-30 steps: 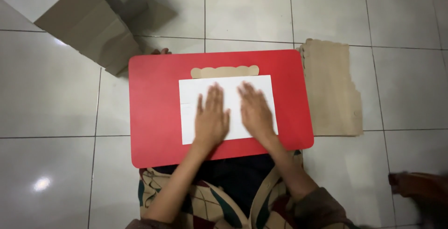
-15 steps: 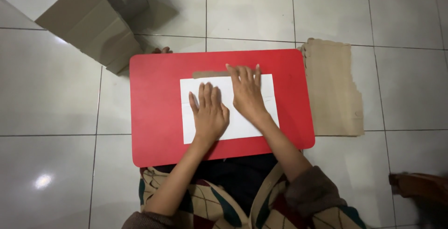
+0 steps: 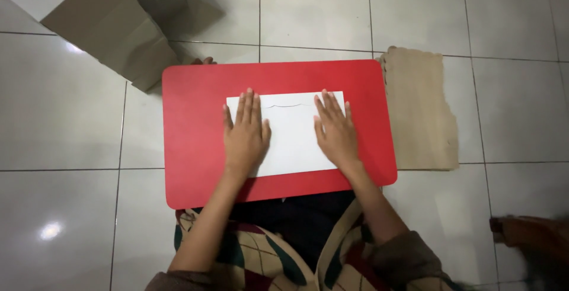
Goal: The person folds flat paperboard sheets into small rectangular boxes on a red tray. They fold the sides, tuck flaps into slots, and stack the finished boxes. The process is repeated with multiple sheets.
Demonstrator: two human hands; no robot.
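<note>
A white sheet of paper point(image 3: 291, 134) lies flat on a red lap table point(image 3: 195, 125). My left hand point(image 3: 244, 134) rests palm down on the sheet's left side, fingers stretched out. My right hand point(image 3: 335, 130) lies palm down on its right side, fingers spread. Both press on the paper and hold nothing. A thin wavy line runs across the sheet near its top edge, between the two hands.
A torn piece of brown cardboard point(image 3: 421, 113) lies on the tiled floor just right of the table. A larger folded cardboard box point(image 3: 118, 27) sits at the upper left. A brown object point(image 3: 530, 237) is at the lower right edge.
A tan cardboard strip showing above the sheet is now covered by the paper. My right hand slid right and my left hand slid up and left, so they lie apart.
</note>
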